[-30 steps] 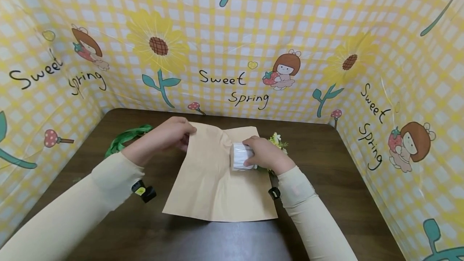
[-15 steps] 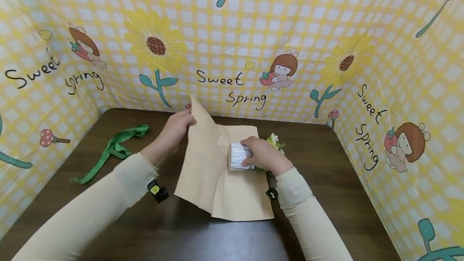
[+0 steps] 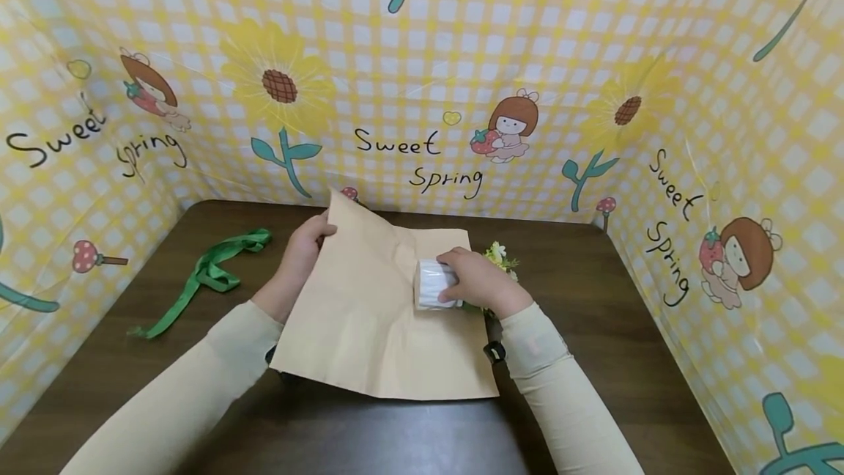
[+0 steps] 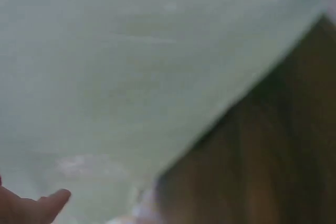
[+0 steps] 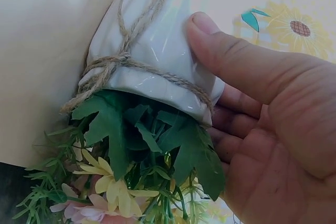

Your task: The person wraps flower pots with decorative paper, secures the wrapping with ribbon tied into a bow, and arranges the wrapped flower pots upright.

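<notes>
A sheet of brown kraft paper (image 3: 330,306) lies creased on the table, its left half lifted. My left hand (image 3: 305,246) pinches its raised left edge; in the left wrist view the paper (image 4: 121,77) fills most of the frame and a fingertip (image 4: 55,203) shows at the bottom left. On the paper, my right hand (image 3: 480,278) grips a white flower pot (image 3: 433,284) lying on its side. The right wrist view shows a twine bow (image 5: 123,59) round the pot, green leaves (image 5: 113,129), and yellow and pink flowers (image 5: 118,190). The flowers point right, partly hidden by that hand in the head view.
A green ribbon (image 3: 214,270) lies loosely looped on the dark wooden table (image 3: 580,299), left of the paper. A yellow checked cloth (image 3: 395,72) with printed flowers and figures walls off the back and both sides.
The left part of the paper was raised, then swung back lower and leftward with my left hand. Its left hold has shifted leftward. The right hand and pot stay nearly in place.
</notes>
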Tool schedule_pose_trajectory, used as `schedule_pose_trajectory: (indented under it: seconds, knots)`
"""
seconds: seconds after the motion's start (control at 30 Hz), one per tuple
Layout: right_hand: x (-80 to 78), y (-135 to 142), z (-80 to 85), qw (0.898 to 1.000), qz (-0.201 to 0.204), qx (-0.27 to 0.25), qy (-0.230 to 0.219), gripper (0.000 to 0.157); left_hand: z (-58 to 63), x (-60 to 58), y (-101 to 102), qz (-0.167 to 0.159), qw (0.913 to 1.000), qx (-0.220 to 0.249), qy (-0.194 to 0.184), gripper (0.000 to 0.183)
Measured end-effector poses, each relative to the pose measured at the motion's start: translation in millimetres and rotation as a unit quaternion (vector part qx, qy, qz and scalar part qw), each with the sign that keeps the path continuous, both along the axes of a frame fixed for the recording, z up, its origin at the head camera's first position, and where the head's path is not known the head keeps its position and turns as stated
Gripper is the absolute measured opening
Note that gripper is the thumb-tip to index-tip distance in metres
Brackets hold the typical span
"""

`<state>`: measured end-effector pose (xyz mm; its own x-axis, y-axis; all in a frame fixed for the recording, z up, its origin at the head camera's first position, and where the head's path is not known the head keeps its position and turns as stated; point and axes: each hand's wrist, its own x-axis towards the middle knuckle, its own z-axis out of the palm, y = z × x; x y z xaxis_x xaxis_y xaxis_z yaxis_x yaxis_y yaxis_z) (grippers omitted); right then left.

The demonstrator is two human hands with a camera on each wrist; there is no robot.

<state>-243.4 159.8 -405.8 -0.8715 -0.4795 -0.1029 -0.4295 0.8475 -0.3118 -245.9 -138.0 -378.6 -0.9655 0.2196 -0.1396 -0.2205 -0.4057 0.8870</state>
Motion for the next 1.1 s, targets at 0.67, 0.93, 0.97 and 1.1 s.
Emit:
schedule_pose_trajectory:
  seconds: [0.67,0.93,0.97,1.1]
  knots:
    - [-7.4,7.8,-7.3,0.997,0.031,-0.071,0.002,0.046,39.4,0.1,142.1,-0.015,0.9095,-0.353,0.220,0.021]
    - [-8.2,16.2,-11.5,0.984,0.085,-0.153,0.009,0.021,26.3,-1.3,160.0,-0.065,0.8670,-0.403,0.286,0.023]
    - [-7.3,17.9,-12.0,0.983,0.084,-0.162,0.004,0.023,23.1,-2.2,161.2,-0.072,0.8645,-0.404,0.290,0.023]
    - [-4.9,22.8,-14.4,0.976,0.054,-0.207,-0.038,0.021,11.2,-2.7,159.9,-0.088,0.8587,-0.414,0.289,0.018]
